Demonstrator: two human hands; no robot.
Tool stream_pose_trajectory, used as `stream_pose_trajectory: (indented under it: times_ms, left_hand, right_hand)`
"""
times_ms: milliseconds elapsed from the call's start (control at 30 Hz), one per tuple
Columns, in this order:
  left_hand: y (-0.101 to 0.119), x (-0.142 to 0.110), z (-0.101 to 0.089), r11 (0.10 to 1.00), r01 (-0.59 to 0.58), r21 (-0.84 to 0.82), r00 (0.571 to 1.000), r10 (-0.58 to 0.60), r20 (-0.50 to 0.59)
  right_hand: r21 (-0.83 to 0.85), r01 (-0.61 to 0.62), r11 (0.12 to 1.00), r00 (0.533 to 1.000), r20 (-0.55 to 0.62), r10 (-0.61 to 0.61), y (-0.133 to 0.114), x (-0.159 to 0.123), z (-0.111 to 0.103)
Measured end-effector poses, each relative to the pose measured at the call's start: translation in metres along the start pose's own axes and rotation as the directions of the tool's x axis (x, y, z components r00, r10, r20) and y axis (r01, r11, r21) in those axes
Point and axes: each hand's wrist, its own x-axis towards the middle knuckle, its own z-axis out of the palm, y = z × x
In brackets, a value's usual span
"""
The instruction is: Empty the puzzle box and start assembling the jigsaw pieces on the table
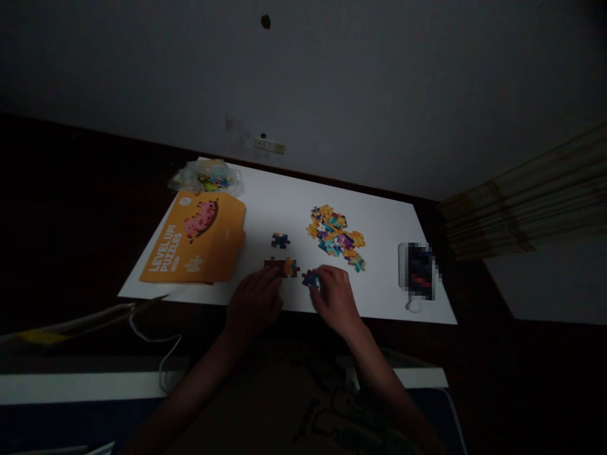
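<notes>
My left hand [255,299] has its fingers on the left end of a short strip of joined puzzle pieces [291,268], dark reddish with orange, holding it against the white table [379,221]. Between the thumb and fingers of my right hand [336,296] is a dark blue puzzle piece [310,279]. This piece is just right of the strip, with a narrow gap between them. Behind the strip lies a single blue and orange puzzle piece [280,241]. A heap of loose puzzle pieces [334,237], mostly yellow, teal and purple, spreads behind my right hand.
An orange puzzle folder [213,253] lies at the left, with a clear plastic bag [208,177] of colourful pieces behind it. A pixelated dark object [418,272] with a loop lies near the right edge. A white cable [152,339] hangs at the front left.
</notes>
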Motion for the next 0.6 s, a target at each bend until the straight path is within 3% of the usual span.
stream_pose_trajectory:
  times_ms: [300,400,600]
  left_hand:
    - [0.000,-0.001,0.000,1.000,0.014,0.004,1.000,-0.014,0.008]
    - [0.000,0.000,0.000,1.000,0.015,0.015,1.000,-0.016,0.007]
    - [-0.001,0.001,0.000,1.000,0.002,0.019,1.000,-0.002,-0.018]
  right_hand:
    - [-0.063,0.020,0.998,0.992,-0.120,-0.027,0.026,0.022,-0.026]
    - [-0.100,-0.019,0.995,0.984,-0.179,0.001,0.041,0.049,-0.035]
    - [-0.168,-0.131,0.977,0.971,-0.218,0.093,0.078,0.129,-0.038]
